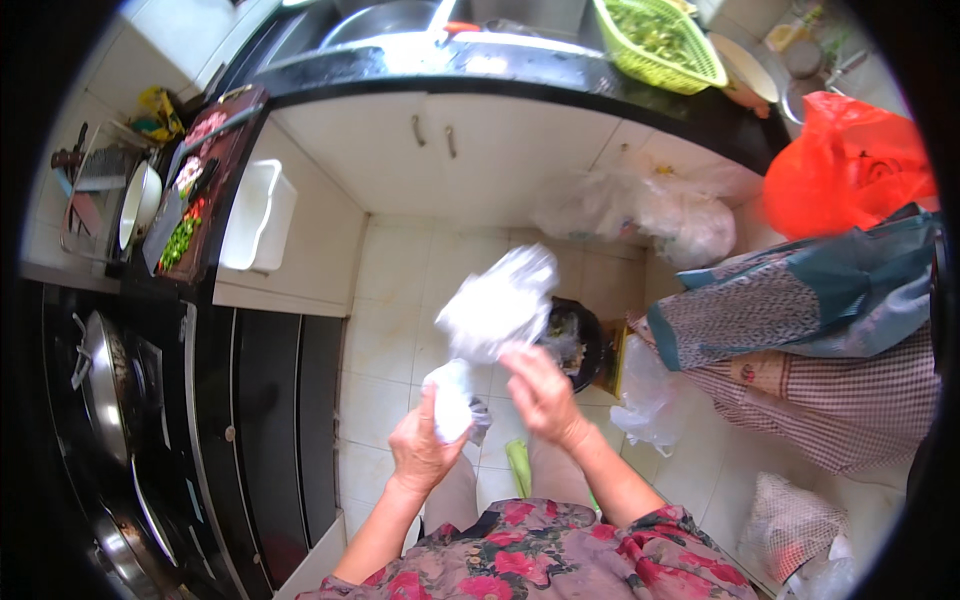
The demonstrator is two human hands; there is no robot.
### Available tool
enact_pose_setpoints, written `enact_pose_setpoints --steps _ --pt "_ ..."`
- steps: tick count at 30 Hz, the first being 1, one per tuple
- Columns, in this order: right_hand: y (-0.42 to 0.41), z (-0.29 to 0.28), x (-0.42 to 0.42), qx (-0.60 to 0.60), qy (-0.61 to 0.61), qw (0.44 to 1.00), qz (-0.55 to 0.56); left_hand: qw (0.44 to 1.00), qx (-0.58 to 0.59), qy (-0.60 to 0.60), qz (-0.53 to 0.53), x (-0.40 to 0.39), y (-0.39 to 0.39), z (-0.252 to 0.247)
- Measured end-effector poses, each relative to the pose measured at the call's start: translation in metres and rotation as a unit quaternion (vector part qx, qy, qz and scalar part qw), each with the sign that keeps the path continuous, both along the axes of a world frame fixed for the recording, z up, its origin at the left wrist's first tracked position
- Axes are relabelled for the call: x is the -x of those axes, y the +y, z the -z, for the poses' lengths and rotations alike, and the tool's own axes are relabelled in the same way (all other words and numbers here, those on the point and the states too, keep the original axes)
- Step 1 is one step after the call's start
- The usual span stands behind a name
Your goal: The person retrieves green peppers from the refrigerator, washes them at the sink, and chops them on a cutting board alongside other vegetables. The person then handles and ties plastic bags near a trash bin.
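My left hand is closed around a white bundle, held in front of my legs. Just beyond it, a crumpled clear and white plastic bag is blurred by motion. The fingertips of my right hand meet the bag's lower edge; blur hides whether they pinch it. The bag's lower end comes close to the top of the white bundle, and I cannot tell whether the two are joined. On the floor behind the bag and my right hand stands a dark round bin with scraps inside, partly covered from view.
A cutting board with a cleaver and chopped food lies on the left counter, above a white hanging bin. Pans sit on the stove. A green basket of greens stands by the sink. Bags hang at the right.
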State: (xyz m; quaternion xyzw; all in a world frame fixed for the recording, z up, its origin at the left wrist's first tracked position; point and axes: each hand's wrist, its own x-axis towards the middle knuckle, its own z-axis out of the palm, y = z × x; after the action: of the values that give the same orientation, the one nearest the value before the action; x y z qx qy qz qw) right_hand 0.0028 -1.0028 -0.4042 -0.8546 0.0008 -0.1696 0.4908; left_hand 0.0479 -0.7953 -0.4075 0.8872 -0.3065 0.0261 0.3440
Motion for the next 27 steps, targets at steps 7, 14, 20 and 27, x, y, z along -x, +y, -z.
enact_pose_setpoints --steps 7,14,20,27 --pt "0.004 0.131 0.048 -0.04 0.147 0.973 0.172 0.995 -0.06 0.079 0.009 -0.005 0.013 0.097" --pt "-0.015 0.375 0.275 0.178 0.641 0.736 -0.126 0.986 -0.086 0.145 -0.009 -0.003 0.022 0.201" --pt "0.008 0.417 0.314 0.202 0.648 0.71 -0.188 0.981 -0.097 0.166 -0.038 -0.013 0.03 0.265" --pt "0.07 0.456 0.364 0.11 0.688 0.681 -0.227 0.988 -0.084 0.127 -0.028 -0.031 0.016 0.32"
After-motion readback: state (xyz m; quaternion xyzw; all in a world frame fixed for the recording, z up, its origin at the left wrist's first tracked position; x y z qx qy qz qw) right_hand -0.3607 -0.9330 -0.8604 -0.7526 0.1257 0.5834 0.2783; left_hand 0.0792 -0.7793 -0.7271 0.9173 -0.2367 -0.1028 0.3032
